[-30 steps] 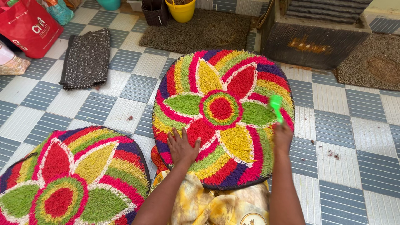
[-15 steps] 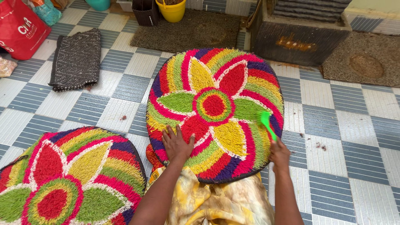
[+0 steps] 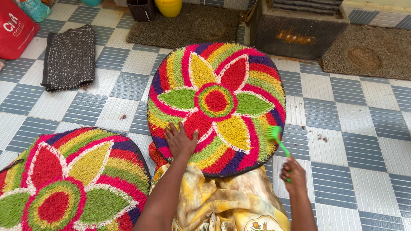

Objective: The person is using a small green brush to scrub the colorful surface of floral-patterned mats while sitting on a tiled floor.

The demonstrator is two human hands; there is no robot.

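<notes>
While the left hand (image 3: 180,140) lies flat on the near left part of the round flower-patterned mat (image 3: 216,102), fingers spread and pressing the pile down, the right hand (image 3: 294,176) is closed around the handle of a green brush (image 3: 276,136). Its bristle head sits at the mat's near right edge, just where the shaggy pile meets the tiled floor (image 3: 355,124). Judging from that spot, the brushing is at the rim of the mat; how much of the surface is already brushed cannot be told, as the pile looks evenly fluffy all over. A few dark crumbs lie on the tiles to the right of the mat. The right forearm rises from the near edge of the view, wrist bent slightly inward, the brush pointing far and left. The left arm reaches straight forward over a yellow patterned garment (image 3: 222,201). A second similar mat (image 3: 64,179) lies at near left, a dark woven mat (image 3: 68,55) at far left.
</notes>
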